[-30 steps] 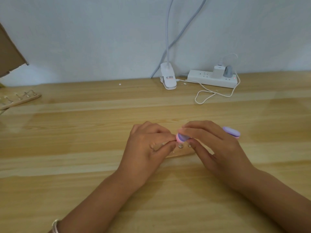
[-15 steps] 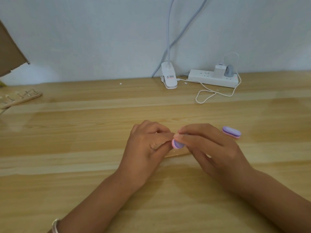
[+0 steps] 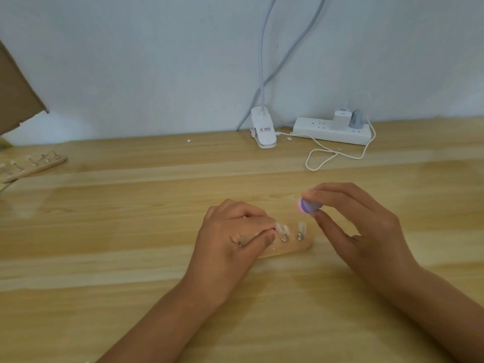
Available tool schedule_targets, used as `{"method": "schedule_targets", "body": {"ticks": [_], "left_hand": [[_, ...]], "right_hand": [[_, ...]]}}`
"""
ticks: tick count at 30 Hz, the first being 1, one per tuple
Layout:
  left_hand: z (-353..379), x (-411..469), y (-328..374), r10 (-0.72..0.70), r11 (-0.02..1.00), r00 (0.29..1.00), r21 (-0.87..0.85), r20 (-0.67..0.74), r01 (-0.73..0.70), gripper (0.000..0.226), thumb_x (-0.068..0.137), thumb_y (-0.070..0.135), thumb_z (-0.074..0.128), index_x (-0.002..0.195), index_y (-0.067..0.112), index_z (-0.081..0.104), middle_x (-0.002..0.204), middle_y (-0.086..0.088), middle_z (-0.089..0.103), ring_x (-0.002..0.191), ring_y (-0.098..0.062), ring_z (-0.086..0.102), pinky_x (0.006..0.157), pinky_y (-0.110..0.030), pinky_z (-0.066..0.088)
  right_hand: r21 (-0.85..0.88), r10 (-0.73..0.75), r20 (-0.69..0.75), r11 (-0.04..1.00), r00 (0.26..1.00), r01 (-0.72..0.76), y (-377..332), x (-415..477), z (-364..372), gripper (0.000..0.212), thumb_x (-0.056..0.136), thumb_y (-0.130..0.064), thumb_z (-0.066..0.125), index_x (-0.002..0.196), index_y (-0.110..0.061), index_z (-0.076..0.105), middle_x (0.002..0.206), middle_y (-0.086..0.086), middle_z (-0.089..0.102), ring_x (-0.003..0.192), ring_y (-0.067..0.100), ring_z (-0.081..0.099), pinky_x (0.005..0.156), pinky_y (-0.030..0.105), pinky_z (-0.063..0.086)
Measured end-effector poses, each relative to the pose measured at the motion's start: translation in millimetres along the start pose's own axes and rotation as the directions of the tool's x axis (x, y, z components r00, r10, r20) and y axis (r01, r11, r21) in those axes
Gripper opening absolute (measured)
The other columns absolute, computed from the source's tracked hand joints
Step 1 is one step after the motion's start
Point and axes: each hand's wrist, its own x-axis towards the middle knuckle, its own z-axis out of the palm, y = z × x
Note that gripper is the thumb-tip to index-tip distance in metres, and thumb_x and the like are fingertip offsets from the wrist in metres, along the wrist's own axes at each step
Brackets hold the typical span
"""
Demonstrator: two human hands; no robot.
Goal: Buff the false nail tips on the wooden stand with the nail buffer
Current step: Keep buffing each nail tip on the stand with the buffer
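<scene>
A small wooden stand (image 3: 293, 249) lies flat in the middle of the table, with clear false nail tips (image 3: 301, 227) standing on metal clips. My left hand (image 3: 230, 239) covers the stand's left part and pinches one tip at its fingertips. My right hand (image 3: 358, 226) hovers just above and to the right of the stand. It pinches a purple and pink nail buffer (image 3: 309, 205) between thumb and fingers, lifted clear of the tips. The buffer's far end is hidden by my fingers.
A second wooden stand (image 3: 34, 166) with clips lies at the far left edge. A white clip lamp base (image 3: 263, 131), a power strip (image 3: 332, 131) with plugs and a looped white cable (image 3: 327, 155) sit along the back wall. Cardboard (image 3: 15, 95) leans at the left.
My right hand has lifted the buffer up and to the right, off the nail tips, which now show. My left hand stays on the stand.
</scene>
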Motion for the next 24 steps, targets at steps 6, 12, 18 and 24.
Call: {"method": "schedule_targets", "body": {"ticks": [6,12,18,24], "left_hand": [[1.2,1.3,1.8,-0.047,0.996,0.999,-0.072,0.007,0.048,0.010,0.078,0.021,0.072,0.085,0.024,0.079,0.085,0.012,0.066,0.089,-0.010,0.060,0.082,-0.042,0.046],[2.1,0.5,2.3,-0.022,1.000,0.999,-0.007,0.039,0.023,0.012,0.079,0.023,0.069,0.086,0.025,0.078,0.086,0.012,0.065,0.089,-0.010,0.057,0.082,-0.044,0.046],[1.9,-1.3,-1.5,0.020,1.000,0.999,-0.011,0.032,-0.020,0.016,0.083,0.031,0.066,0.087,0.023,0.079,0.087,0.011,0.065,0.088,-0.012,0.056,0.079,-0.045,0.047],[2.4,-0.5,0.5,-0.002,1.000,1.000,-0.016,0.026,0.003,0.011,0.081,0.026,0.069,0.087,0.026,0.078,0.086,0.012,0.064,0.087,-0.011,0.056,0.080,-0.044,0.047]], "right_hand": [[-0.041,-0.113,0.058,0.992,0.992,0.115,-15.8,-4.5,11.0,0.031,0.086,0.010,0.064,0.111,-0.004,0.074,0.111,0.009,0.068,0.103,0.015,0.063,0.096,0.013,0.042],[-0.104,-0.139,0.106,0.983,0.985,0.150,-10.6,-0.5,9.2,0.029,0.088,0.012,0.060,0.107,-0.003,0.076,0.107,0.013,0.070,0.102,0.013,0.059,0.096,0.001,0.027],[0.000,-0.197,0.139,0.980,0.970,0.199,-16.8,-4.6,14.9,0.028,0.094,0.007,0.054,0.113,-0.001,0.073,0.112,0.014,0.068,0.102,0.020,0.064,0.095,0.016,0.043],[-0.052,-0.166,0.104,0.984,0.981,0.172,-15.2,-3.8,12.0,0.025,0.090,0.009,0.060,0.108,0.000,0.075,0.107,0.013,0.069,0.101,0.015,0.062,0.095,0.007,0.036]]}}
